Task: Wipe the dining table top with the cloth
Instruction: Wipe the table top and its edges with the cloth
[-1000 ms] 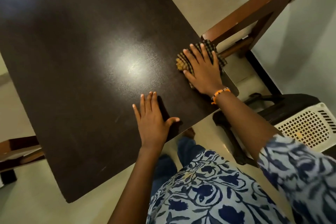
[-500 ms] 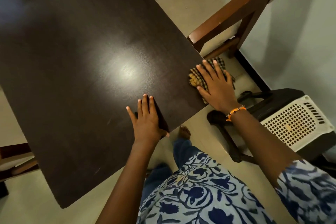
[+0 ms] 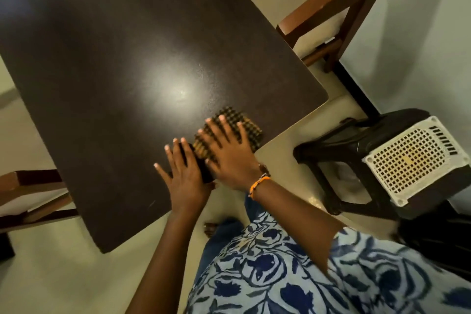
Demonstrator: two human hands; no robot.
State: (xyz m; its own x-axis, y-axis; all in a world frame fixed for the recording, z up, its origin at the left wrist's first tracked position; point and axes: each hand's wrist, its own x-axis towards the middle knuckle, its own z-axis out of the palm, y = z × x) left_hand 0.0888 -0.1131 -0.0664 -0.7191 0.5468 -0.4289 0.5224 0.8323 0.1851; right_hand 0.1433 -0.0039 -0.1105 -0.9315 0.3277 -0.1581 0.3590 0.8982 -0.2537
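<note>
1. Across most of the view, the dark brown dining table top [image 3: 107, 64] runs from upper left to its near edge, with a bright glare patch near the middle; no brand, label or writing can be read anywhere.
2. Beyond its far right edge stands a brown wooden chair [image 3: 339, 7], its frame close to the table edge.
3. Right of the near corner sits a black plastic stool [image 3: 356, 140] with a white perforated top.
4. At the bottom, a blue-and-white floral garment [image 3: 293, 275] covers the person's torso.
5. Flat on the table near its front edge lies the left hand [image 3: 184, 173], fingers straight and slightly spread, holding nothing.
6. Just beside it, the right hand [image 3: 229, 153] presses down on the cloth, fingers extended and fanned; an orange bracelet [image 3: 258, 182] circles the wrist.
7. Under that palm, the checked black-and-yellow cloth [image 3: 244, 122] lies bunched on the table top near the near-right corner, its far part showing past the fingertips.
</note>
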